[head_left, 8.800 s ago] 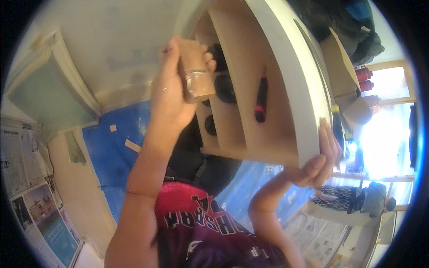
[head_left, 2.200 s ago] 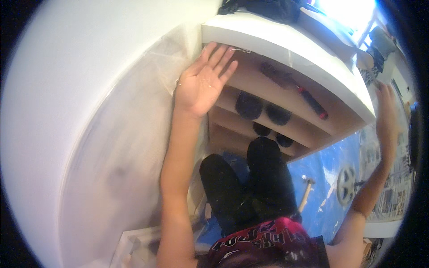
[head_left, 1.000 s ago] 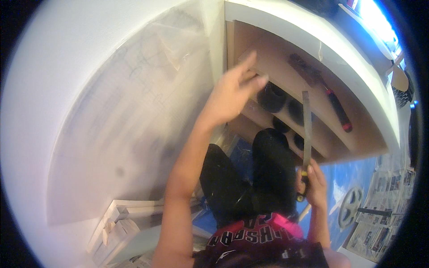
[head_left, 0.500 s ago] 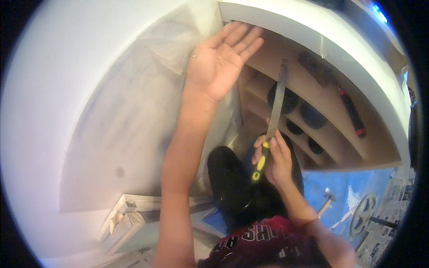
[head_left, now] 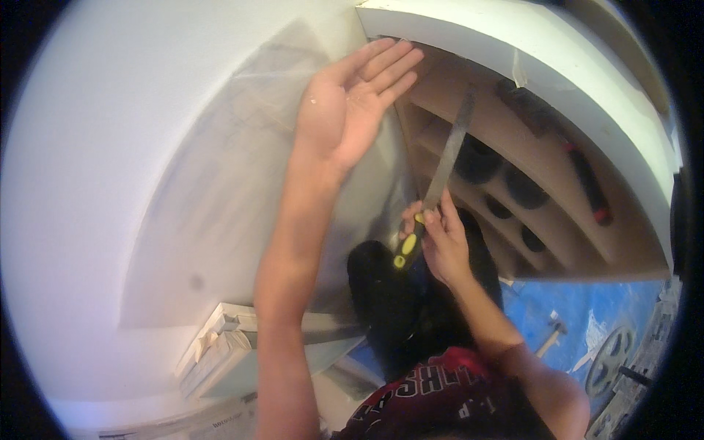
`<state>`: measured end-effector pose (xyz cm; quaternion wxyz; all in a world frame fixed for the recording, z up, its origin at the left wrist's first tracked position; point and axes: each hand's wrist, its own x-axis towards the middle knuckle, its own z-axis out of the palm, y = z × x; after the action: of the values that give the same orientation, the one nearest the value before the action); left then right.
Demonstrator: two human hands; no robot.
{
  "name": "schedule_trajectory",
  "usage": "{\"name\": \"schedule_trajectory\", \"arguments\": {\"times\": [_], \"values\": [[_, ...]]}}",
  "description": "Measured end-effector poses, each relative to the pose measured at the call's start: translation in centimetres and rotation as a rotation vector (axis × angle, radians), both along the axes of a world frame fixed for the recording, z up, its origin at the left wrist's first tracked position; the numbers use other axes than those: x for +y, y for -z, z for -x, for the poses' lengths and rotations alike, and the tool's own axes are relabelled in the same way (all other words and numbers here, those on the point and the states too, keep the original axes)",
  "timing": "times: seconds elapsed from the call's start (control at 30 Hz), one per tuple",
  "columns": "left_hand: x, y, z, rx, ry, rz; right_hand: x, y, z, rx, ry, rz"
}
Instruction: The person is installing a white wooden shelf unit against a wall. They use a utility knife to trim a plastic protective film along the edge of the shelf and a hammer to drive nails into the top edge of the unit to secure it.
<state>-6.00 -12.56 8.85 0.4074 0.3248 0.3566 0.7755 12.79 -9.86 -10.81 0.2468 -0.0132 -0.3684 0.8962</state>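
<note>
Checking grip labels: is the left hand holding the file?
No. The left hand is open and flat against the cabinet corner, while the right hand grips the file by its yellow-and-black handle.

1. The file has a long flat blade of dull grey metal; its handle is black and yellow plastic with a slight sheen.
2. The shelf unit is bare, matt, light-brown wood inside, smooth-looking, with a front edge painted white and faintly glossy.
3. The wall is matt white paint, with a thin clear plastic sheet over part of it, hazy and slightly shiny.
4. A tool on the shelf has a black and red handle, plastic by its look.
5. The floor covering is blue, sheet-like and matt.
6. The shirt is red and black cloth.
</note>
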Motion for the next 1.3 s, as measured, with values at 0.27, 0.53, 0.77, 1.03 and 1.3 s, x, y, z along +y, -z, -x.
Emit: {"name": "schedule_trajectory", "arguments": {"times": [0.27,0.53,0.77,1.03,1.3], "values": [[-9.9,-2.8,-7.1,1.587,-0.516,0.587,-3.2,-6.7,6.9,0.181,0.046,0.032],[-6.1,-12.6,-5.1,1.89,-0.896,0.449,-5.5,-14.2,7.9,0.394,0.038,0.253],[2.2,-13.2,1.2,2.065,-0.321,0.586,-6.5,-18.4,9.2,0.413,0.082,0.625],[9.5,-14.5,3.3,2.155,-0.181,0.512,-7.0,-22.6,8.9,0.301,0.138,0.826],[16.4,-10.4,4.7,1.887,0.026,0.209,-5.6,-26.4,7.8,0.204,0.14,1.072]]}}
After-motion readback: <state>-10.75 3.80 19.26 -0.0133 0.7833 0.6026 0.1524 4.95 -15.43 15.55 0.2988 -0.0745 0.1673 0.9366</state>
